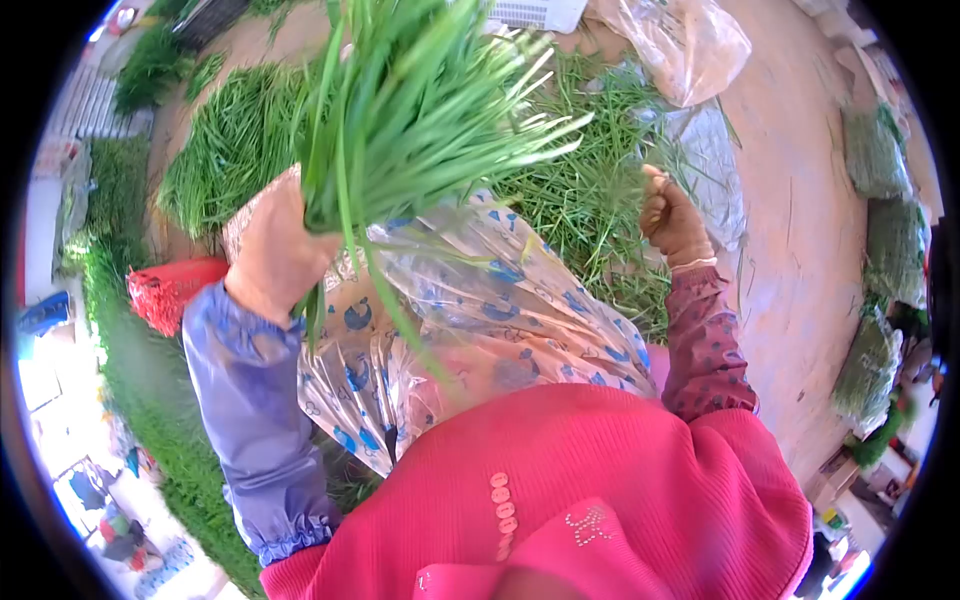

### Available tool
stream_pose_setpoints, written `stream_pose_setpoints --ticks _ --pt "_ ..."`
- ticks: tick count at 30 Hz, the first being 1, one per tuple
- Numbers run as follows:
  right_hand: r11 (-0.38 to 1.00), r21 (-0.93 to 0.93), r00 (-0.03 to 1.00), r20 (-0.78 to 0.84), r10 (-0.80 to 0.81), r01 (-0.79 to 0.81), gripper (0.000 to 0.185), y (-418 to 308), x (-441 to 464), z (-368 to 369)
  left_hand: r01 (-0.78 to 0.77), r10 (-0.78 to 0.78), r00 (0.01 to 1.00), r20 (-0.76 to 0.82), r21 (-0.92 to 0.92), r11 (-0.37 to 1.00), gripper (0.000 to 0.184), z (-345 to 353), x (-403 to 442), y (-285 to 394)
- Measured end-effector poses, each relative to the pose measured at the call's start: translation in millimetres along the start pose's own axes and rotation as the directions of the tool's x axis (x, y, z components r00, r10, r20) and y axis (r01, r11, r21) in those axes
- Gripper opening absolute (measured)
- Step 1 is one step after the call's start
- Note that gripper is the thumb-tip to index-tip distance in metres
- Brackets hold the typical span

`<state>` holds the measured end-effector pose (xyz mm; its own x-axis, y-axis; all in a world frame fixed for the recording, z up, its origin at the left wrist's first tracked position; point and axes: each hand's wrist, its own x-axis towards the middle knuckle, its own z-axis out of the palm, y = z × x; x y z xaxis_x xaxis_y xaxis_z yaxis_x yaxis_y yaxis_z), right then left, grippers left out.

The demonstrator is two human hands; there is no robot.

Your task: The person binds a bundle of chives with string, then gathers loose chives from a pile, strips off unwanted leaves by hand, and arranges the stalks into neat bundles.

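Note:
A thick bunch of garlic chives [415,140], long flat green leaves with pale cut ends at the right, is gripped in my left hand [285,245]. A few loose leaves hang down from it over my lap. My right hand [675,220] is held apart at the right, fingers curled in with thumb and forefinger pinched. Whether anything thin is in that pinch I cannot make out. Below and beside it lies a heap of loose, scattered green trimmings [570,190]. Clear plastic sheeting with blue prints [500,300] covers my lap.
A pile of chives [235,140] lies at the left behind my left hand. A red bundle of ties [175,290] sits by my left sleeve. A clear plastic bag [690,45] rests at the back. Bagged greens [870,375] line the right side of the floor [795,200].

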<state>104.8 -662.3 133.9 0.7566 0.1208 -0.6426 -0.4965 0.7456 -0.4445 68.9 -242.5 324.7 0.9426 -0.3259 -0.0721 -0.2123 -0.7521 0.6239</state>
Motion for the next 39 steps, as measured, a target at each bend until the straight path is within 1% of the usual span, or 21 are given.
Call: stream_pose_setpoints --ticks 3,4,5,7,8,9,11,16,18,19,21,22,23,25,27,29,30,32,35,38,39 --pt "1.0 -0.011 1.0 -0.023 -0.008 0.008 0.019 10 14 -46 0.019 -0.006 0.999 -0.044 0.288 0.958 0.049 17 -25 2" --pt "0.996 0.081 0.997 -0.061 0.045 -0.04 0.018 8 28 -66 -0.021 0.023 1.0 0.003 0.516 0.857 0.069 25 -48 -27" --pt "0.994 0.094 0.996 -0.074 0.059 -0.052 0.018 8 31 -69 -0.024 0.014 1.0 0.024 0.516 0.856 0.069 33 -56 -24" --pt "0.999 0.038 0.991 -0.133 -0.032 0.037 0.013 6 30 -71 -0.089 -0.118 0.974 0.192 0.807 0.584 0.081 50 -68 -15" --pt "0.992 0.124 0.999 -0.035 -0.005 0.01 0.014 5 36 -84 -0.113 0.007 0.991 0.137 0.789 0.603 0.081 60 -80 -31" --pt "0.992 0.128 0.999 -0.043 0.003 0.002 0.014 7 32 -83 -0.117 0.0 0.989 0.147 0.787 0.606 0.081 65 -87 -36" --pt "0.991 -0.089 0.995 0.019 -0.094 0.095 0.018 7 27 -76 -0.091 0.027 0.995 0.094 0.799 0.595 0.075 72 -99 -41" --pt "0.946 -0.322 0.982 -0.163 -0.099 0.042 0.016 0 29 -59 -0.036 0.018 0.999 0.032 0.881 0.471 0.075 89 -116 -48" --pt "0.531 -0.847 0.967 -0.1 -0.233 0.041 0.017 -7 24 -54 -0.022 0.026 1.0 0.011 0.876 0.481 0.075 92 -119 -47" --pt "0.526 -0.849 0.966 -0.094 -0.239 0.048 0.017 -12 20 -49 -0.007 0.032 0.999 -0.01 0.873 0.488 0.074 93 -118 -47" --pt "0.065 -0.994 0.905 0.054 -0.422 0.09 0.021 -19 5 -22 -0.011 0.053 0.998 -0.017 0.877 0.48 0.074 95 -120 -54" --pt "0.235 -0.956 0.913 0.067 -0.403 0.174 0.022 -19 9 -20 -0.021 0.064 0.998 -0.011 0.88 0.474 0.075 96 -122 -56" --pt "0.229 -0.956 0.913 0.078 -0.4 0.182 0.022 -18 5 -7 -0.009 0.06 0.998 -0.022 0.881 0.473 0.075 95 -121 -52" --pt "0.054 -0.946 0.847 0.261 -0.463 0.321 0.025 -12 -14 45 -0.025 0.093 0.995 -0.024 0.867 0.497 0.076 91 -113 -44" --pt "0.041 -0.907 0.85 0.377 -0.368 0.42 0.034 -1 -22 87 -0.037 0.08 0.997 0.003 0.903 0.428 0.076 89 -112 -47" --pt "-0.333 -0.798 0.786 0.582 -0.209 0.502 0.042 10 -11 117 -0.051 0.053 0.998 0.034 0.932 0.36 0.077 87 -110 -42" --pt "-0.326 -0.796 0.786 0.585 -0.199 0.509 0.042 22 -3 129 -0.057 0.022 0.998 0.053 0.928 0.368 0.077 84 -106 -34" --pt "-0.517 -0.721 0.851 0.524 0.028 0.461 0.046 48 17 148 -0.064 0.0 0.998 0.07 0.912 0.406 0.081 79 -103 -28" --pt "-0.575 -0.652 0.844 0.519 0.136 0.494 0.04 84 62 134 -0.075 -0.04 0.994 0.101 0.907 0.415 0.084 67 -97 -16" --pt "-0.39 -0.838 0.913 0.407 0.019 0.382 0.034 66 71 98 -0.09 -0.078 0.988 0.136 0.901 0.425 0.087 55 -89 -2" --pt "-0.477 -0.797 0.902 0.431 -0.019 0.37 0.033 55 79 79 -0.099 -0.075 0.987 0.142 0.905 0.413 0.088 53 -87 1"
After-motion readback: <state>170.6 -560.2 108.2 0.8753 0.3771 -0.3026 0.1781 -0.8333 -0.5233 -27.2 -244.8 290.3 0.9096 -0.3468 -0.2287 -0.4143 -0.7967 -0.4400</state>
